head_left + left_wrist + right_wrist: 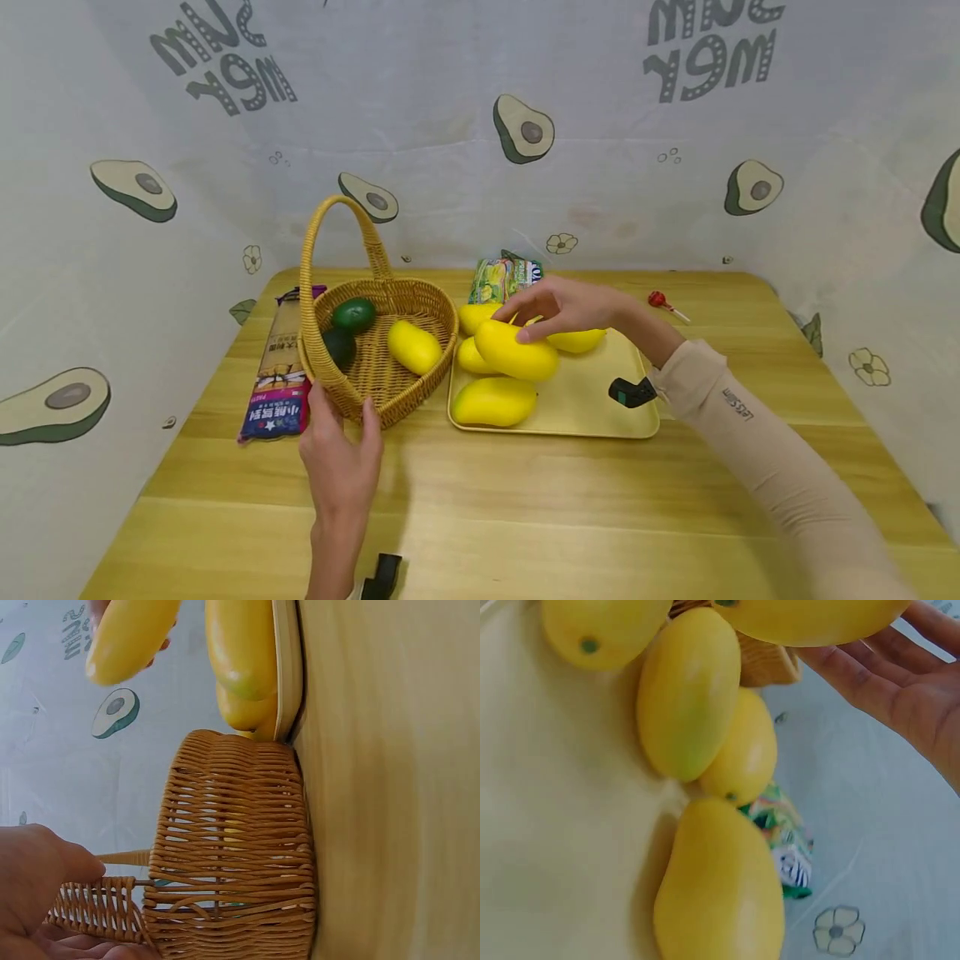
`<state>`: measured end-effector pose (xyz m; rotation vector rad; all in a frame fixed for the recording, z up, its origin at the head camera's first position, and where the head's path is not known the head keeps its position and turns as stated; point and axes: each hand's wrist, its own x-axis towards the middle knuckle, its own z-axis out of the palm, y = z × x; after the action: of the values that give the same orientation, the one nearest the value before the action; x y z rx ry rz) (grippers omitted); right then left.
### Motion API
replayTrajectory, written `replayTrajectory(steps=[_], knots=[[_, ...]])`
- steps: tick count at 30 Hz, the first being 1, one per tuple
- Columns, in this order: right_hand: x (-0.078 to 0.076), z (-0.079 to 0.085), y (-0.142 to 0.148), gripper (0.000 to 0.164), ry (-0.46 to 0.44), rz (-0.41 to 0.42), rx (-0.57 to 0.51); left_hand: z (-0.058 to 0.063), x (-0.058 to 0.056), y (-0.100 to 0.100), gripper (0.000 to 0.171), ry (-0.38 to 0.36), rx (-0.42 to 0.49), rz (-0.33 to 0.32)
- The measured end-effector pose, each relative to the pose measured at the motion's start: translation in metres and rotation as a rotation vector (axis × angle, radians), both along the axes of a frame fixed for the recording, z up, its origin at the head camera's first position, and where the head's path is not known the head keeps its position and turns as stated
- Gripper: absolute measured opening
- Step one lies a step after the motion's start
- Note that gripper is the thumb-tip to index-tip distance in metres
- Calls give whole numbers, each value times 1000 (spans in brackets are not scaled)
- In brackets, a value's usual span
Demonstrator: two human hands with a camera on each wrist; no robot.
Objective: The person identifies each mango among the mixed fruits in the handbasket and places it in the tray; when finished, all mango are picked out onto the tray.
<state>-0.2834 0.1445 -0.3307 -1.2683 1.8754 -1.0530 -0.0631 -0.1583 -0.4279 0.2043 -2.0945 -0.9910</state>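
Observation:
My left hand (pixel 341 462) grips the near base of the handle on a wicker basket (pixel 408 402), thumb on one side in the left wrist view. Two dark green avocados (pixel 354 315) and one yellow mango (pixel 415 347) lie inside the basket. Over the left part of a pale yellow tray (pixel 592 404), my right hand (pixel 573 307) holds another mango (pixel 516 350) between thumb and fingers. It hangs raised above the others in the left wrist view. Several more mangoes (pixel 495 402) lie on the tray below and around it.
Left of the basket lies a long bag of pasta (pixel 277 367), partly behind it. A green printed packet (pixel 504 279) stands behind the tray. At the back right is a red lollipop (pixel 660 300). A patterned cloth (pixel 465 183) encloses the wooden table (pixel 540 517).

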Motion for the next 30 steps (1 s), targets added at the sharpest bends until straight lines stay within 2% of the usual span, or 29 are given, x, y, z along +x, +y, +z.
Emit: replayTrajectory(steps=[8, 15, 22, 30], knots=[[5, -17, 38, 46, 45, -33, 63, 10, -1, -3, 46, -4, 31, -20], [10, -35, 61, 44, 2, -69, 97, 18, 1, -5, 44, -10, 41, -26], [11, -47, 70, 41, -8, -136, 153, 23, 3, -8, 43, -16, 54, -10], [9, -59, 80, 37, -4, -187, 189, 23, 1, -8, 38, -2, 35, -28]])
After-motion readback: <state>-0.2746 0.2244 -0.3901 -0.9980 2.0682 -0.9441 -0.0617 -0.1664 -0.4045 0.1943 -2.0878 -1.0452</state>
